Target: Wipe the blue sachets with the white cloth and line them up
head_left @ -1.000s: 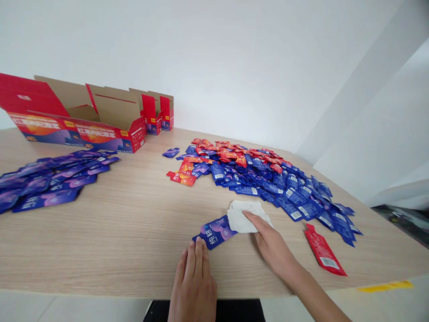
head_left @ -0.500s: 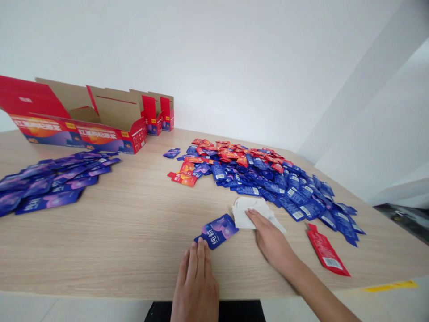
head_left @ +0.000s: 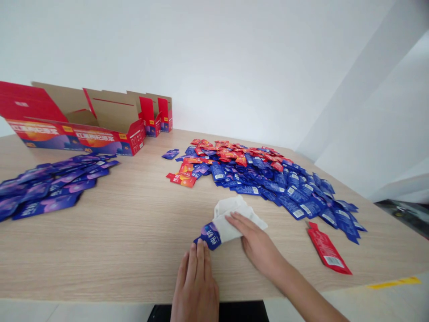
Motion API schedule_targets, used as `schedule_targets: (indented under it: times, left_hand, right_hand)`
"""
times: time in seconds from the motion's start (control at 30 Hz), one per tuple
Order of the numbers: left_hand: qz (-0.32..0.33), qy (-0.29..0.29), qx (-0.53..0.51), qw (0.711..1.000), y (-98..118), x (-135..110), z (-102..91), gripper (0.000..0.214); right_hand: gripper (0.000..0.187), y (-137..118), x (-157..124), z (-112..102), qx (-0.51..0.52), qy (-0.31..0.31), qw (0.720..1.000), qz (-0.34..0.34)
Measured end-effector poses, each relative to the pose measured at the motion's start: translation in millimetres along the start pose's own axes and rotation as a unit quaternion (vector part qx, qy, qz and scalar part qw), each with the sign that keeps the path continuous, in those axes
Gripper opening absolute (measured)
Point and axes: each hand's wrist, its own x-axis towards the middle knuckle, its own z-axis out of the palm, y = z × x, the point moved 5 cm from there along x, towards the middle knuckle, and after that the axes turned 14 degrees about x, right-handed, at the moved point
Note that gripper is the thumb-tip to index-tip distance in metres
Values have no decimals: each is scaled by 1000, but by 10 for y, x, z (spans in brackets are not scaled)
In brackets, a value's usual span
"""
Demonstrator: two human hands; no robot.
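Note:
My left hand [head_left: 196, 279] rests on the near part of the wooden table, its fingertips pressing the lower end of a blue-purple sachet [head_left: 210, 236]. A crumpled white cloth [head_left: 233, 209] covers the sachet's upper half, so that part is hidden. My right hand [head_left: 256, 243] lies over the cloth, fingers pinching it down around the sachet.
A large heap of blue and red sachets [head_left: 258, 172] lies at the far right of the wooden table [head_left: 100, 255]. One red sachet [head_left: 329, 248] lies apart from it. Stacked purple sachets [head_left: 50, 188] lie at the left, behind them open red cardboard cartons [head_left: 83, 120].
My right hand has moved left, bringing the white cloth over the sachet's upper half. My left hand stays at the sachet's lower end.

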Motion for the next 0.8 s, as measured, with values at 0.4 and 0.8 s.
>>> schedule_targets:
  times: [0.4, 0.8]
  left_hand:
    - [11, -26, 3, 1000, 44, 6, -21, 45]
    - [16, -26, 12, 999, 40, 16, -56, 54]
  right_hand:
    - [71, -584, 35, 248, 68, -62, 993, -75]
    - [70, 55, 112, -285, 9, 41, 999, 28]
